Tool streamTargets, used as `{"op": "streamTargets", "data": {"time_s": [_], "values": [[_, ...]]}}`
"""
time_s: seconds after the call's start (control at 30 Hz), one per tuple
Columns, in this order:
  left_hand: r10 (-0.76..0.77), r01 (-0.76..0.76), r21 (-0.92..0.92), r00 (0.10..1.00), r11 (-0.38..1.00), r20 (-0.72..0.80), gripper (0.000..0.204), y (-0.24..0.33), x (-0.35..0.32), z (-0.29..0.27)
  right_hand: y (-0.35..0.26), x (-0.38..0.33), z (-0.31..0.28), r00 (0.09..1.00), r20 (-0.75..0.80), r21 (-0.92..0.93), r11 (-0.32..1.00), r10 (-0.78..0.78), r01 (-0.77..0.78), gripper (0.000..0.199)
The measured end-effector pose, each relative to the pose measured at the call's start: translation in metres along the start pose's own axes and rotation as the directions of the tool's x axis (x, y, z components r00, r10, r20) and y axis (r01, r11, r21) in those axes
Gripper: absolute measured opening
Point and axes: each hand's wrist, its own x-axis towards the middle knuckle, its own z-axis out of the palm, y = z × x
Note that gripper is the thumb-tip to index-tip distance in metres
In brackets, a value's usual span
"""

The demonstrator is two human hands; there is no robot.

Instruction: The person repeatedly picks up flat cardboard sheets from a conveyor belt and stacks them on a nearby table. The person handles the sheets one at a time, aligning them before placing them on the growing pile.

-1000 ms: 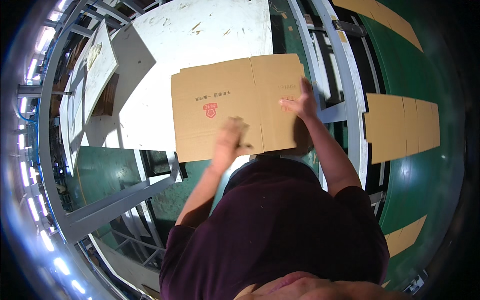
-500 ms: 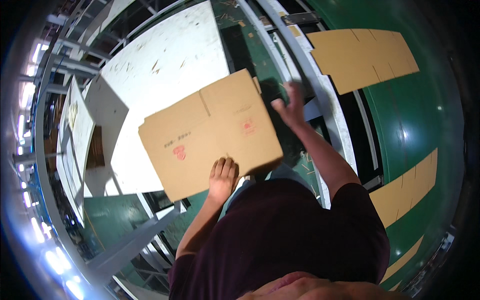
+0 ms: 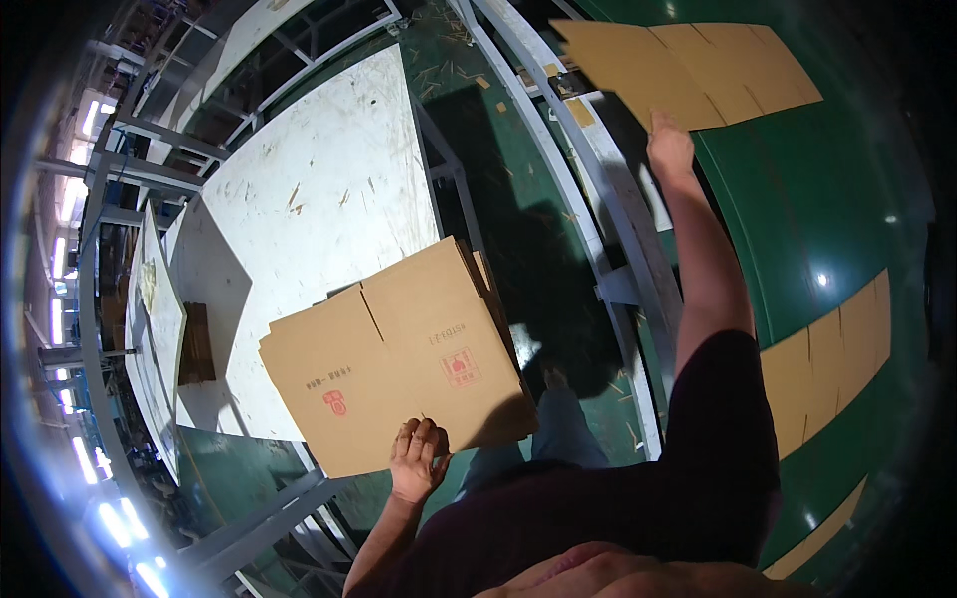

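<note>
A pile of flattened cardboard boxes [image 3: 404, 349], brown with red and black print on the top one, lies tilted over the near edge of the white board. My left hand [image 3: 415, 460] is closed on its near edge, fingers curled over the top; the thumb is partly hidden. Far to the right, my right arm reaches out over the conveyor's side rail. There my right hand [image 3: 670, 145] grips the near edge of a slotted cardboard sheet [image 3: 703, 75], whose left end overhangs the rail. Part of that hand is under the sheet and out of sight.
More cardboard sheets [image 3: 832, 359] lie on the green conveyor belt [image 3: 778, 219] at right. A grey metal rail [image 3: 623, 169] runs between me and the belt. The white board [image 3: 319, 179] carries scraps. Grey frame bars [image 3: 259, 518] stand at lower left.
My right hand has moved away and forward to the far sheet and taken hold of it. That sheet has shifted left over the rail. My left hand keeps its grip on the pile.
</note>
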Motion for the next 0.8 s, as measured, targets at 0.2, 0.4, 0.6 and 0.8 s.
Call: {"op": "streamTargets", "data": {"time_s": [0.2, 0.4, 0.6, 0.8], "values": [[0.039, -0.041, -0.027, 0.997, 0.999, -0.066, 0.060, -0.002, 0.008, 0.001, 0.008, -0.003, -0.165, 0.968, -0.236, 0.340, 0.941, 0.089, -0.003, 0.032], [0.062, -0.070, -0.045, 0.985, 0.996, -0.162, 0.057, -0.006, 0.004, 0.006, -0.016, -0.056, -0.345, 0.968, -0.141, 0.915, 0.401, 0.208, 0.047, 0.030], [0.048, -0.055, -0.048, 0.987, 0.997, -0.152, 0.060, -0.008, -0.011, 0.016, -0.111, -0.168, -0.386, 0.988, 0.140, 0.970, -0.210, 0.062, -0.125, 0.032], [0.027, -0.021, 0.205, 0.999, 0.979, -0.030, 0.038, -0.003, -0.021, 0.032, -0.244, -0.314, -0.231, 0.947, 0.174, 0.973, 0.197, -0.268, -0.123, 0.032]]}}
